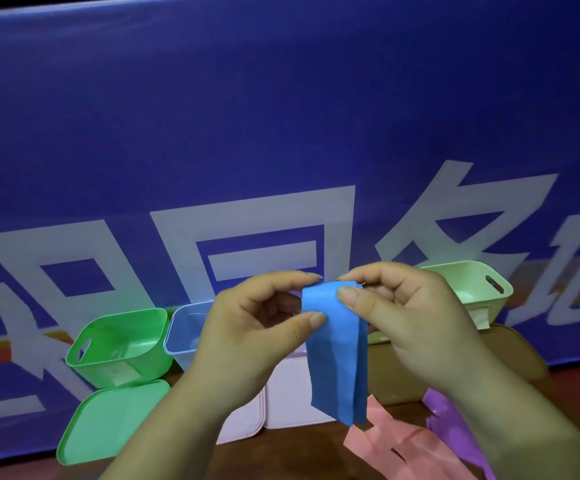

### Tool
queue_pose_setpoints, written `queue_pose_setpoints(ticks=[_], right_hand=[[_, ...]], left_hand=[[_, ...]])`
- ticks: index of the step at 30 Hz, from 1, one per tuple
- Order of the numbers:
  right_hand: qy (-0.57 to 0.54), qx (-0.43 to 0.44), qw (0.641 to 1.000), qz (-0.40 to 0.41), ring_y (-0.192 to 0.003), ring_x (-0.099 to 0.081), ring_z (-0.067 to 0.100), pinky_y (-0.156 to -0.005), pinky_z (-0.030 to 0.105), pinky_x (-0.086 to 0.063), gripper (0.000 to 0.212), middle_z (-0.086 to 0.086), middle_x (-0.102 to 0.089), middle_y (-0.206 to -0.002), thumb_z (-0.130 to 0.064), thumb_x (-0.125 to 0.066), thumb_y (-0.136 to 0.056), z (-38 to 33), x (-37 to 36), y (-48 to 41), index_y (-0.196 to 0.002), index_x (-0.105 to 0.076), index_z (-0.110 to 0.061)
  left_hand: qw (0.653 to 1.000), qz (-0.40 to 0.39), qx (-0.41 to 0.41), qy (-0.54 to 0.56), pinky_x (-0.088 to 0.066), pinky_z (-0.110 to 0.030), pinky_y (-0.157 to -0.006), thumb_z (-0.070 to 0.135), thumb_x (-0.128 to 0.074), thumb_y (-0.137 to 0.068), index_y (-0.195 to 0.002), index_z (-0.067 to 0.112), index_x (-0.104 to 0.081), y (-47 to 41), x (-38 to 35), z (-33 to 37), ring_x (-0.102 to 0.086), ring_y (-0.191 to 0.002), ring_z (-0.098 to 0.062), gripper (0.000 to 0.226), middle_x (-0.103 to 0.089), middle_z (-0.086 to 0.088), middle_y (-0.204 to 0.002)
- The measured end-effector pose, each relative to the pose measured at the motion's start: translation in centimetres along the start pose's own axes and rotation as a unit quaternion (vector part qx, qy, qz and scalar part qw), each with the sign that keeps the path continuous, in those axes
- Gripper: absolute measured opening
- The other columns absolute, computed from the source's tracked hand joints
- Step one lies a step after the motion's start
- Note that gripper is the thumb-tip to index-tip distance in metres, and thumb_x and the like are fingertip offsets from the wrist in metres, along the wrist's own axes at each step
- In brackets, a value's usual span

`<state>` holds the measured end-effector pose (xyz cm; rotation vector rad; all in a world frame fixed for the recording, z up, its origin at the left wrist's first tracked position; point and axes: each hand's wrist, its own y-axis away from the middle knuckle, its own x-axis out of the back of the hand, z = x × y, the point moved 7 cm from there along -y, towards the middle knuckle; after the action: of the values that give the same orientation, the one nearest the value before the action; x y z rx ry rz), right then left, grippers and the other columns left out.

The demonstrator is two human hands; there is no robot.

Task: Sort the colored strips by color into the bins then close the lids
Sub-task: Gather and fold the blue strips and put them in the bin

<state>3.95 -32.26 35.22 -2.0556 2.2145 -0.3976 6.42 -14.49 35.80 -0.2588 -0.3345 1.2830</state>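
Left hand point(247, 327) and right hand point(413, 317) fingers pinch blue strip point(337, 358) top, hanging vertical; pale blue bin point(186, 327) behind-left, nearer left hand.

A blue banner point(281, 116) printed with large white characters point(254, 216) fills most of the view. Below its lower edge lies a brown tabletop point(292, 459). The light is dim.

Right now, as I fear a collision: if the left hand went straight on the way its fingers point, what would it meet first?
The left hand would meet the blue strip, which its thumb touches; just beyond, probably the right hand.
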Motion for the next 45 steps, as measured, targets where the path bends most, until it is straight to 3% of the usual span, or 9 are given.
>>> queue_pose_setpoints(ticks=[4,9,11,16,23,31,36,41,45], right_hand=[[0.016,-0.002,1.000,0.007,-0.073,-0.071,0.007,-0.055,0.021,-0.055,0.010,-0.004,-0.075,-0.079,-0.020,-0.068,-0.088,-0.2,-0.9,-0.1,-0.098,-0.071,-0.019],[0.040,0.015,0.999,0.005,-0.081,-0.070,0.006,-0.066,0.026,-0.059,0.014,-0.009,-0.073,-0.084,-0.022,-0.071,-0.086,-0.2,-1.9,-0.6,-0.100,-0.072,-0.025],[0.033,0.032,0.999,0.005,-0.087,-0.071,0.007,-0.072,0.022,-0.056,0.020,-0.011,-0.073,-0.093,-0.020,-0.074,-0.083,-0.2,-2.1,-0.9,-0.101,-0.072,-0.027],[0.027,0.063,0.998,-0.010,-0.097,-0.072,0.015,-0.082,0.028,-0.059,0.032,-0.005,-0.073,-0.103,-0.008,-0.077,-0.079,-0.4,-2.6,-1.5,-0.104,-0.071,-0.027],[0.033,0.063,0.997,-0.018,-0.091,-0.073,0.021,-0.070,0.054,-0.061,0.034,-0.001,-0.074,-0.097,-0.010,-0.079,-0.077,-0.2,-2.9,-2.3,-0.102,-0.072,-0.032],[0.034,0.088,0.995,-0.020,-0.095,-0.071,0.025,-0.080,0.044,-0.061,0.034,-0.001,-0.073,-0.102,-0.019,-0.079,-0.072,0.1,-3.0,-2.7,-0.102,-0.072,-0.034],[0.031,0.083,0.996,-0.015,-0.099,-0.071,0.023,-0.083,0.041,-0.060,0.036,-0.002,-0.073,-0.106,-0.013,-0.080,-0.076,0.4,-2.6,-2.5,-0.103,-0.072,-0.034],[0.017,0.062,0.998,0.009,-0.095,-0.073,0.019,-0.080,0.031,-0.059,0.035,-0.005,-0.075,-0.100,-0.004,-0.079,-0.077,0.7,-2.2,-2.2,-0.099,-0.074,-0.030],[0.000,0.052,0.998,0.017,-0.092,-0.073,0.016,-0.077,0.024,-0.058,0.028,-0.006,-0.076,-0.096,-0.018,-0.078,-0.072,0.6,-2.0,-2.0,-0.098,-0.073,-0.027]], left_hand=[[1.000,0.002,0.004,-0.005,-0.061,-0.033,-0.078,0.018,-0.079,-0.066,-0.100,0.022,-0.077,0.1,0.9,-0.3,-0.069,-0.087,-0.031,0.034,-0.074,-0.011,-0.093],[1.000,0.006,0.010,0.014,-0.060,-0.027,-0.075,0.017,-0.079,-0.066,-0.098,0.025,-0.078,-0.2,2.0,-0.6,-0.071,-0.087,-0.030,0.033,-0.076,-0.009,-0.093],[1.000,0.003,0.013,0.020,-0.059,-0.024,-0.073,0.017,-0.078,-0.067,-0.098,0.027,-0.077,-0.5,2.4,-0.6,-0.072,-0.088,-0.029,0.032,-0.077,-0.006,-0.093],[0.999,-0.003,0.023,0.029,-0.057,-0.019,-0.071,0.017,-0.077,-0.067,-0.099,0.021,-0.076,-1.6,3.0,-0.6,-0.073,-0.087,-0.022,0.032,-0.078,-0.002,-0.092],[0.999,0.001,0.033,0.039,-0.056,-0.017,-0.072,0.017,-0.076,-0.067,-0.097,0.021,-0.076,-2.6,3.5,-1.4,-0.074,-0.086,-0.015,0.030,-0.078,0.001,-0.092],[0.999,-0.010,0.033,0.040,-0.055,-0.017,-0.070,0.021,-0.075,-0.067,-0.096,0.018,-0.076,-2.8,3.4,-1.9,-0.074,-0.082,-0.015,0.029,-0.078,-0.001,-0.089],[0.999,-0.015,0.025,0.034,-0.054,-0.016,-0.068,0.022,-0.075,-0.068,-0.095,0.019,-0.076,-2.9,3.0,-1.8,-0.073,-0.080,-0.014,0.028,-0.077,-0.001,-0.087],[0.999,-0.038,0.011,-0.006,-0.056,-0.021,-0.074,0.027,-0.075,-0.073,-0.102,0.023,-0.074,-2.8,2.5,-2.0,-0.072,-0.089,-0.018,0.029,-0.076,0.002,-0.094],[0.999,-0.050,-0.005,-0.013,-0.060,-0.034,-0.077,0.034,-0.082,-0.073,-0.104,0.032,-0.073,-2.7,2.2,-2.0,-0.070,-0.091,-0.028,0.032,-0.075,-0.001,-0.099]])
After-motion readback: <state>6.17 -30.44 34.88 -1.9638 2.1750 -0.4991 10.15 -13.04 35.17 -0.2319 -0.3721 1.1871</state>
